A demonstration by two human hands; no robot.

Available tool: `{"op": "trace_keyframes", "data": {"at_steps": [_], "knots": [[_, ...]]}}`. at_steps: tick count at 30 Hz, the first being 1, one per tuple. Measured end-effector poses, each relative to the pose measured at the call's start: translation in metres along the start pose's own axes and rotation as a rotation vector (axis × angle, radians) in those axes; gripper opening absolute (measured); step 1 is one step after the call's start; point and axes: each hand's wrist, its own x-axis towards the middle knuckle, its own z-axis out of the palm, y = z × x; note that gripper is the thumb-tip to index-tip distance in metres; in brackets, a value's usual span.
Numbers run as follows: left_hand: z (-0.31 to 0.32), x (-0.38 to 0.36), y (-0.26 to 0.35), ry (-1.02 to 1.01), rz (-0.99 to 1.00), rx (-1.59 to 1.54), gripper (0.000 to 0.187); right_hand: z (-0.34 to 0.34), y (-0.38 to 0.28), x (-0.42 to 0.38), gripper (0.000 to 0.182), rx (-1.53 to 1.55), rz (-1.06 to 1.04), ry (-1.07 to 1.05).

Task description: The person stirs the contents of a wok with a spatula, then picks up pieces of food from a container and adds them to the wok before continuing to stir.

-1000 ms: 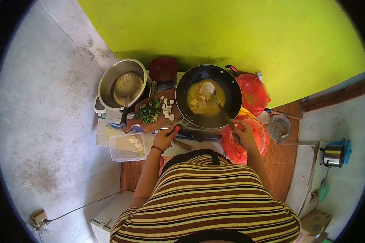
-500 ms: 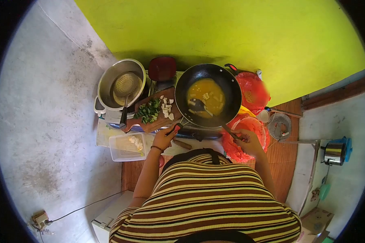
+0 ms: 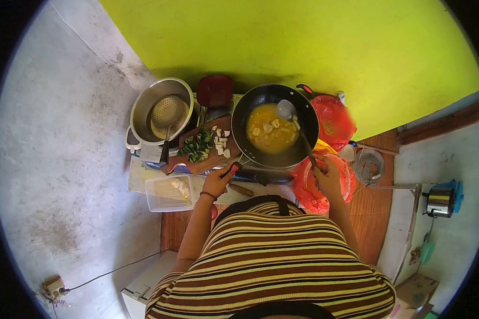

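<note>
A dark wok [image 3: 240, 116] sits on the stove, holding yellow-orange broth with pale chunks [image 3: 271, 135]. My left hand [image 3: 216, 182] is closed around the wok's handle [image 3: 234, 168], which has a red patch. My right hand [image 3: 327, 174] grips the dark handle of a spatula [image 3: 286, 109], whose grey metal head is raised at the upper right inside of the wok. Left of the wok lies a wooden cutting board [image 3: 200, 166] bearing chopped green vegetables [image 3: 197, 144] and white pieces [image 3: 220, 142].
At the left stands a large metal pot [image 3: 138, 114] with a skimmer [image 3: 168, 110] in it. A clear plastic container [image 3: 157, 204] with pale scraps is in front. A dark red bowl [image 3: 215, 90] stands behind; red plastic bags [image 3: 324, 186] lie at the right. A knife handle [image 3: 241, 190] shows near my left hand.
The spatula head has come up out of the broth towards the wok's upper right side. My right hand has shifted slightly up; my left hand stays on the handle.
</note>
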Motion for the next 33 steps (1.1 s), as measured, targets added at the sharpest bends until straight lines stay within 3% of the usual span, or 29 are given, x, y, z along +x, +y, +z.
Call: {"op": "trace_keyframes", "data": {"at_steps": [7, 10, 20, 29, 33], "knots": [[-0.001, 0.003, -0.003, -0.003, -0.024, -0.008, 0.033, -0.009, 0.016, 0.006, 0.034, 0.043, 0.065, 0.077], [-0.001, -0.003, 0.007, -0.017, -0.055, -0.011, 0.044, -0.008, 0.018, 0.004, 0.034, 0.043, 0.113, 0.068], [0.000, -0.002, 0.007, -0.022, -0.074, -0.004, 0.043, -0.002, 0.021, 0.003, 0.037, 0.023, 0.121, 0.023], [0.000, -0.001, 0.003, -0.012, -0.052, 0.006, 0.042, -0.004, 0.049, 0.006, 0.035, -0.320, -0.024, 0.022], [0.000, -0.001, 0.004, -0.010, -0.050, 0.020, 0.042, -0.002, 0.032, 0.005, 0.033, -0.385, 0.085, 0.019]]}}
